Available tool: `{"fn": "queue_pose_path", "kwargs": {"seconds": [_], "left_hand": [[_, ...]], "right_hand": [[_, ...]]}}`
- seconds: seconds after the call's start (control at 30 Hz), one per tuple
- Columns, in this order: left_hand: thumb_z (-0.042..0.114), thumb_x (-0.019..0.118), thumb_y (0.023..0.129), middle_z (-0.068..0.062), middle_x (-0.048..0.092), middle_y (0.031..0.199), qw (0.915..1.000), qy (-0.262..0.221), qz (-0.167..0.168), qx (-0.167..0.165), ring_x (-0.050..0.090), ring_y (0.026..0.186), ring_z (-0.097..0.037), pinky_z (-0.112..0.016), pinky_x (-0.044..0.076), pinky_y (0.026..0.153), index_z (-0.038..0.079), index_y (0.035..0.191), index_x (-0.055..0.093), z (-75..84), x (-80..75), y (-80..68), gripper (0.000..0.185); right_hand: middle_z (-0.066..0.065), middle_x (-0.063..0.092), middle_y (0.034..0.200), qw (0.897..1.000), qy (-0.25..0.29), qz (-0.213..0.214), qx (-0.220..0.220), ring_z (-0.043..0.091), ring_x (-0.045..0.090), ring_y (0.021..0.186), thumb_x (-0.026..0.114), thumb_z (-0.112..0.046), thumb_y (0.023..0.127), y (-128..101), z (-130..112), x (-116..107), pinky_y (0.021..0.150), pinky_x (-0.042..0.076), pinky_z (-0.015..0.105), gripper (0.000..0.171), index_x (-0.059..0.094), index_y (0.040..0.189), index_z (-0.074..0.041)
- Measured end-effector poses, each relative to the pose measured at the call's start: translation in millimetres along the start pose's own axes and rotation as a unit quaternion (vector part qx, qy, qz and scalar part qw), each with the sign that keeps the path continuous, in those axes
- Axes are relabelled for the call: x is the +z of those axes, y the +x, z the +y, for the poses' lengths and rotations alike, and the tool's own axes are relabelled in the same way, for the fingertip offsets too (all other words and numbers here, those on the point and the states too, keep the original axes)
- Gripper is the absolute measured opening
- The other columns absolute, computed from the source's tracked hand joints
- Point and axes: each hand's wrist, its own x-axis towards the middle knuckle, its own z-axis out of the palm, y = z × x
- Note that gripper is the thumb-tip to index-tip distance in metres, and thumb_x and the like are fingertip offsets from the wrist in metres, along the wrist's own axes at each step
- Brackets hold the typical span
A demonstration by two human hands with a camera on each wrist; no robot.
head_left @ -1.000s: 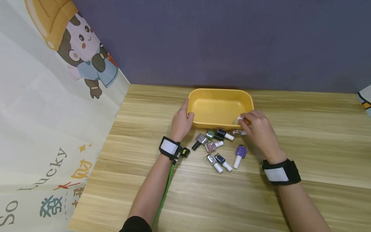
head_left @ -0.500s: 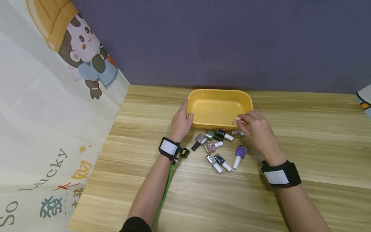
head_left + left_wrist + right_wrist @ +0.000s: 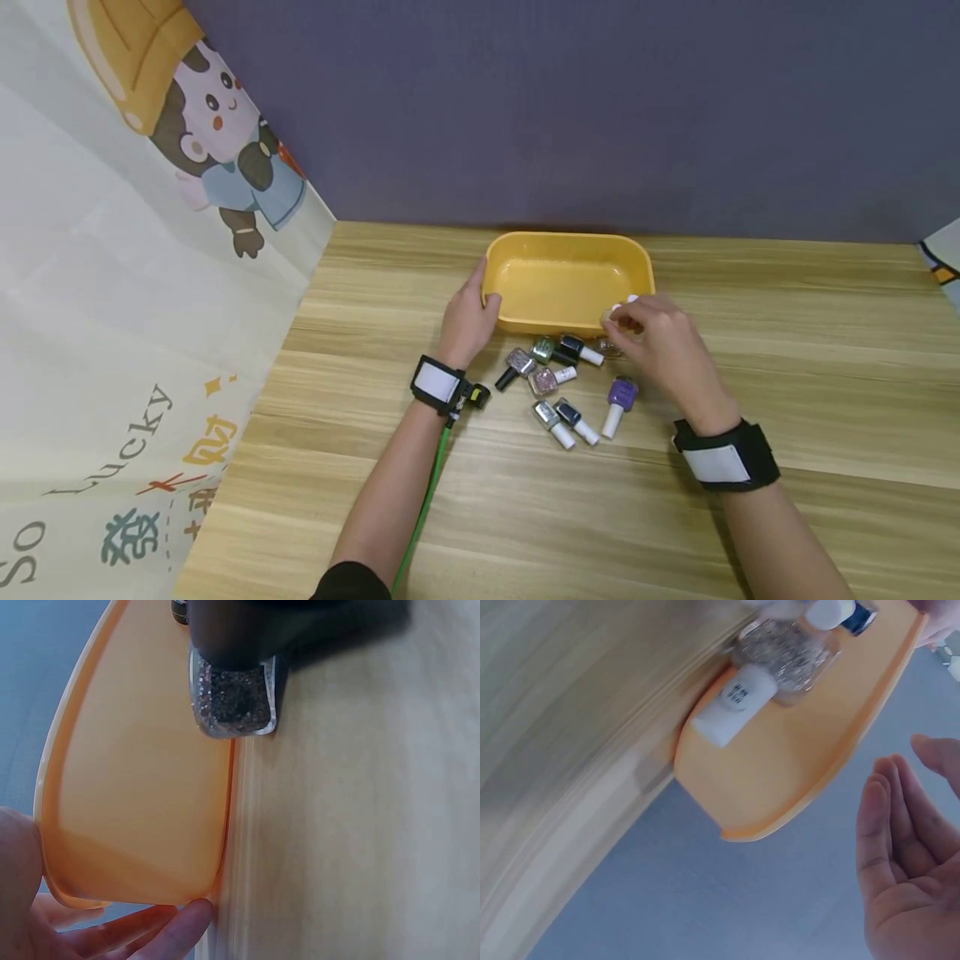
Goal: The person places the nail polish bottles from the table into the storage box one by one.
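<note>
A yellow plastic tray (image 3: 525,321) stands on the wooden table. My left hand (image 3: 467,317) grips its left end, thumb over the rim; its fingers (image 3: 150,937) show under the tray (image 3: 135,795) in the left wrist view. My right hand (image 3: 660,337) pinches a small pale bottle with a white cap (image 3: 617,312) at the tray's right front corner. In the right wrist view my other fingers (image 3: 900,847) hang loosely curled beside the tray (image 3: 795,772). Several nail polish bottles lie in front of the tray, among them a purple one (image 3: 621,393) and a silver glitter one (image 3: 519,362).
A glitter bottle with a white cap (image 3: 780,652) lies against the tray's front wall. A black-capped glitter bottle (image 3: 232,697) lies close to the tray. A printed cloth (image 3: 135,292) hangs along the table's left edge, and a purple wall (image 3: 600,108) stands behind.
My right hand has shifted slightly left and toward the tray's rim with the small bottle. The left hand and tray have stayed put.
</note>
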Motion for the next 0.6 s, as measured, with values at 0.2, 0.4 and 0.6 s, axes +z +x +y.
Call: {"fn": "queue_pose_path", "kwargs": {"seconds": [0.2,0.4,0.6], "left_hand": [[0.02,0.048,0.098,-0.008,0.051,0.069,1.0,-0.005,0.001,0.002,0.039,0.045,-0.015,-0.032,0.04,0.043,0.009,0.157,0.028,0.0,1.4,0.1,0.064],[0.021,0.048,0.098,-0.008,0.05,0.069,1.0,-0.005,0.0,0.001,0.04,0.046,-0.015,-0.031,0.04,0.044,0.01,0.157,0.028,0.3,1.9,-0.7,0.064],[0.021,0.047,0.098,-0.008,0.053,0.071,0.9999,-0.011,0.005,0.0,0.039,0.045,-0.015,-0.031,0.04,0.043,0.01,0.157,0.029,-0.3,2.2,-0.6,0.063]], "right_hand": [[0.007,0.069,0.082,1.0,0.016,-0.018,-0.001,0.02,0.064,0.075,0.077,-0.006,0.083,-1.2,-6.6,-1.0,0.064,0.055,0.036,0.005,0.074,0.087,-0.004],[0.004,0.069,0.081,0.998,0.044,-0.038,0.011,0.016,0.064,0.073,0.077,-0.007,0.084,-3.3,-10.8,-1.6,0.062,0.057,0.037,0.004,0.075,0.087,-0.006],[0.002,0.068,0.08,0.997,0.049,-0.052,0.003,0.013,0.064,0.072,0.079,-0.01,0.083,-1.5,-12.8,-0.7,0.062,0.057,0.034,0.006,0.075,0.087,-0.007]]}}
